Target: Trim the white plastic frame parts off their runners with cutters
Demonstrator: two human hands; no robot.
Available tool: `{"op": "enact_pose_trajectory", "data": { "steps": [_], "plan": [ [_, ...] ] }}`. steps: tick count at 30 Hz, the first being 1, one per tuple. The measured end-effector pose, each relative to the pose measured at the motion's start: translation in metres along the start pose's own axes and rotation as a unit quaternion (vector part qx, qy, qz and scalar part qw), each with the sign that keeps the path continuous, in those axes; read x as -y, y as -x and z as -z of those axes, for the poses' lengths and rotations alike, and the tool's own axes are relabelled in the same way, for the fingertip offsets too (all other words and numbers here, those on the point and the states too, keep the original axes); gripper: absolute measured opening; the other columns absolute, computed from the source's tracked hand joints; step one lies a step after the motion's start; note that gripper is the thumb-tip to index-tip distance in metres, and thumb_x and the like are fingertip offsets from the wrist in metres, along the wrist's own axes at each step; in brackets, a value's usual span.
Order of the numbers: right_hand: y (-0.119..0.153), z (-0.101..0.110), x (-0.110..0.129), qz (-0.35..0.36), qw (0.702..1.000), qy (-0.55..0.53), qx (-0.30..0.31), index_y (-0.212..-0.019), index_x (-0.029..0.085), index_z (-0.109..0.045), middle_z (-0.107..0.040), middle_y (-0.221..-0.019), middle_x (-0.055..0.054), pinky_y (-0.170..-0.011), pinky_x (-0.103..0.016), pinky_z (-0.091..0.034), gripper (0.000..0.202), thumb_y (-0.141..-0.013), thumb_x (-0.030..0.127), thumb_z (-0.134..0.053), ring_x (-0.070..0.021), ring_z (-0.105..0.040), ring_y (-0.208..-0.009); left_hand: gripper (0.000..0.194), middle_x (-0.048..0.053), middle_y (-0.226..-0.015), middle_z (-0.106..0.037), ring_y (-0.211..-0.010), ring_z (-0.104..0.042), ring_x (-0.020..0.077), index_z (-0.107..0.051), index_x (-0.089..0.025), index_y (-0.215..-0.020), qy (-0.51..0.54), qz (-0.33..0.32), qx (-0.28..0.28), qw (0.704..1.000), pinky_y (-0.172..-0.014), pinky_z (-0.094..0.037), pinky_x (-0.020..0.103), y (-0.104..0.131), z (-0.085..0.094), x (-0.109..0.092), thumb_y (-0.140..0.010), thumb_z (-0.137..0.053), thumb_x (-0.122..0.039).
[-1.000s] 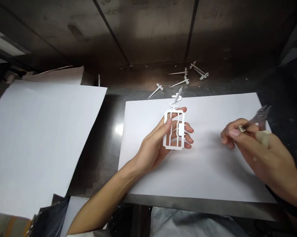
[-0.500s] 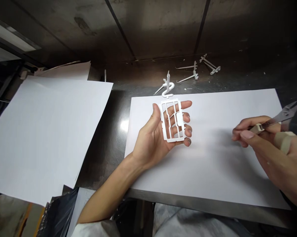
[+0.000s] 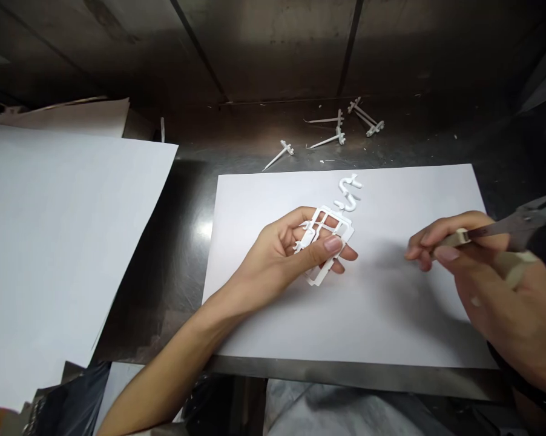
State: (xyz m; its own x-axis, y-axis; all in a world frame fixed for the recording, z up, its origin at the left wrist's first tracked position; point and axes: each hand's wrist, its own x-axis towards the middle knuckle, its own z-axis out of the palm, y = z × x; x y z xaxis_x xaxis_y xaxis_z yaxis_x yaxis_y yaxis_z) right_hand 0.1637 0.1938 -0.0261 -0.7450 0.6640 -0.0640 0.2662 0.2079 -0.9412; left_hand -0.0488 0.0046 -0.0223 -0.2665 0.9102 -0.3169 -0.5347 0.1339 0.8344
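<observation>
Tabletop (image 3: 159,254): dark metal, shiny in patches, running under the paper and the plastic bits.
Paper pile (image 3: 64,242): large and white, over at the left, well apart from the frame.
White sheet (image 3: 345,327): flat on the tabletop, beneath both hands.
Right hand (image 3: 491,284): curled round the handles of the pliers, above the sheet's right end.
Left hand (image 3: 279,257): pinching the frame, with thumb across the front and fingers behind.
Pliers (image 3: 529,218): slightly blurred, tips parted and pointing away to the right, not touching the frame; for any cut, probably calling for a turn of the tips inward and a steady left pinch.
Frame (image 3: 344,230): white plastic, tilted in the left hand above the sheet; seemingly at the holding and positioning step, with no cutting under way.
Sticks (image 3: 279,156): white, branched, scattered on the tabletop beyond the sheet.
Curly stem (image 3: 347,195): S-shaped, at the frame's far end, apparently joined to it.
Crumbs (image 3: 327,161): tiny, white, near the sticks.
</observation>
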Motion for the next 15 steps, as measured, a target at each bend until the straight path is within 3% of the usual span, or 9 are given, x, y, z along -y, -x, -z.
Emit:
{"op": "enact_pose_trajectory", "data": {
  "steps": [3, 5, 8, 10, 12, 15],
  "plan": [
    [-0.0009, 0.0013, -0.0041, -0.007, 0.993, 0.026, 0.116, -0.118, 0.03, -0.072, -0.073, -0.112, -0.003, -0.086, -0.038, -0.05, 0.016, -0.117, 0.045, -0.067, -0.0266, -0.067, -0.097, 0.024, 0.01, -0.123, -0.08, -0.099, -0.08, 0.0172, -0.065, -0.019, -0.128, 0.032, 0.011, 0.001, 0.999, -0.082, -0.06, 0.021, -0.0014, -0.0031, 0.0011, -0.109, -0.075, -0.03],
    [-0.0018, 0.0007, -0.0059, -0.013, 0.986, 0.062, 0.156, -0.124, 0.032, -0.069, -0.074, -0.113, -0.001, -0.086, -0.038, -0.05, 0.014, -0.118, 0.043, -0.064, -0.0268, -0.068, -0.1, 0.025, 0.013, -0.131, -0.077, -0.099, -0.081, 0.0196, -0.062, -0.019, -0.13, 0.051, 0.023, 0.016, 0.998, -0.084, -0.061, 0.025, -0.0021, -0.0056, 0.0018, -0.109, -0.074, -0.027],
    [-0.0028, -0.0005, -0.0056, 0.004, 0.98, 0.106, 0.165, -0.125, 0.032, -0.069, -0.073, -0.113, 0.0, -0.084, -0.036, -0.051, 0.013, -0.116, 0.032, -0.059, -0.0261, -0.069, -0.101, 0.021, 0.013, -0.131, -0.077, -0.096, -0.078, 0.0163, -0.063, -0.017, -0.127, 0.03, 0.02, 0.041, 0.999, -0.085, -0.059, 0.025, -0.0019, -0.0078, 0.002, -0.109, -0.073, -0.023],
    [-0.0028, -0.0006, -0.004, 0.016, 0.977, 0.126, 0.171, -0.116, 0.029, -0.071, -0.071, -0.1, 0.001, -0.071, -0.034, -0.048, 0.015, -0.115, 0.029, -0.055, -0.0226, -0.065, -0.082, 0.016, 0.013, -0.129, -0.078, -0.094, -0.075, 0.0147, -0.067, -0.016, -0.123, -0.003, 0.016, 0.044, 0.999, -0.085, -0.058, 0.024, -0.0013, -0.0076, 0.0018, -0.11, -0.072, -0.024],
    [-0.002, 0.0, -0.0022, 0.021, 0.973, 0.138, 0.182, -0.11, 0.027, -0.07, -0.064, -0.085, 0.002, -0.062, -0.034, -0.042, 0.018, -0.116, 0.028, -0.054, -0.0201, -0.055, -0.066, 0.017, 0.013, -0.128, -0.078, -0.094, -0.074, 0.0157, -0.071, -0.016, -0.121, -0.017, 0.022, 0.043, 0.999, -0.086, -0.058, 0.026, -0.0009, -0.0064, 0.0016, -0.112, -0.069, -0.029],
    [0.0, 0.0007, -0.0002, 0.02, 0.969, 0.156, 0.191, -0.102, 0.026, -0.068, -0.058, -0.079, 0.001, -0.06, -0.034, -0.038, 0.019, -0.116, 0.031, -0.056, -0.0205, -0.052, -0.066, 0.033, 0.014, -0.131, -0.076, -0.102, -0.076, 0.0224, -0.074, -0.019, -0.129, 0.022, 0.038, 0.075, 0.996, -0.094, -0.06, 0.035, -0.0011, -0.0045, 0.0013, -0.116, -0.058, -0.046]
  ]
}}
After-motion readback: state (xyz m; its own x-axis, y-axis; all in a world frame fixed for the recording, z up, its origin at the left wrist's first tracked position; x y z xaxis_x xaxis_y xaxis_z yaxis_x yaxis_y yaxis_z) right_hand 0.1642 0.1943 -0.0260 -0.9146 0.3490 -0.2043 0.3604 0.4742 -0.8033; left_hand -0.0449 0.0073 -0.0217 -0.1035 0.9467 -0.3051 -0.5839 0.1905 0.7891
